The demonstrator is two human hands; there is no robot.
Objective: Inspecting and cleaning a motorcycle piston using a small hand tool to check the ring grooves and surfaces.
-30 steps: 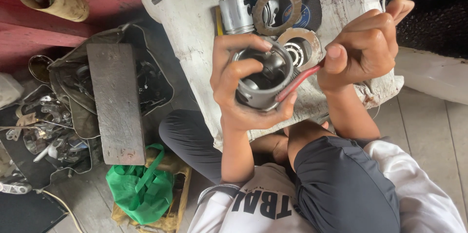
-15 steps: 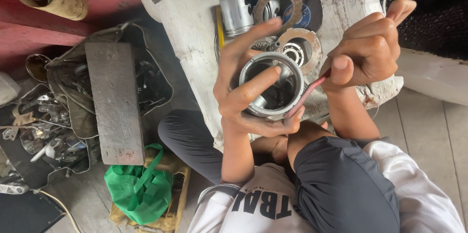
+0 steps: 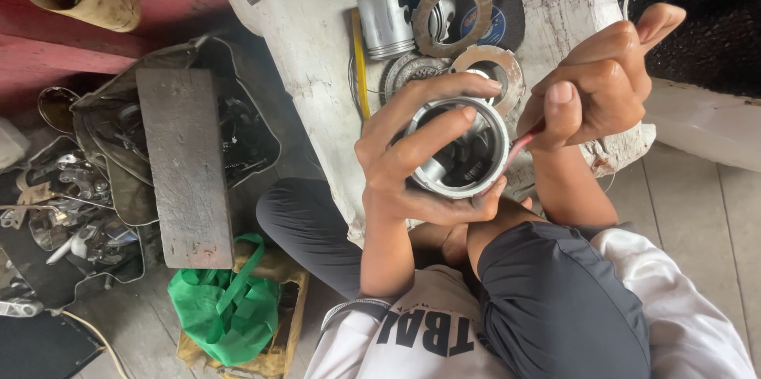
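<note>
Piston [image 3: 460, 153], metal, hollow, open end toward camera, held above white bench [image 3: 317, 46]. Left hand [image 3: 412, 161] wraps it, fingers curled over the rim, gripping firmly. Right hand [image 3: 602, 82] closed in a fist around a red-handled tool [image 3: 519, 145], its tip at the piston rim.

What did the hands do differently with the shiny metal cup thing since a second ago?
The left hand turned the metal piston so its open end now faces up, with a finger laid across the rim. The right hand kept gripping the red-handled tool at the piston's side. The parts on the white block stayed put.
</note>
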